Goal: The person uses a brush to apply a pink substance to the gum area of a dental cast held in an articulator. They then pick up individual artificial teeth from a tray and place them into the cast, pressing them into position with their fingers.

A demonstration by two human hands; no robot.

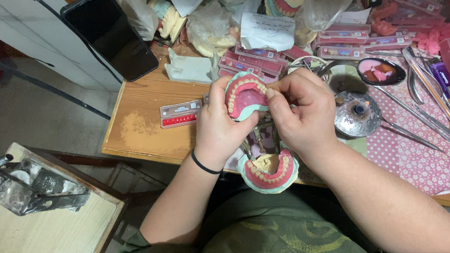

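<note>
Head cam: hands (266,113) partly hiding denture model (244,95).

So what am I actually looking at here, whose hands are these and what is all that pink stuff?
One picture, from a camera on the person's head, looking down at their own bare hands over a cluttered wooden workbench. The left hand holds a denture model, pink gums with a row of teeth, while the right hand pinches at its tooth row. A second denture model sits below, near the bench edge. Around them lie flat tooth trays, metal hand tools, a dark phone and a dotted pink cloth.
</note>
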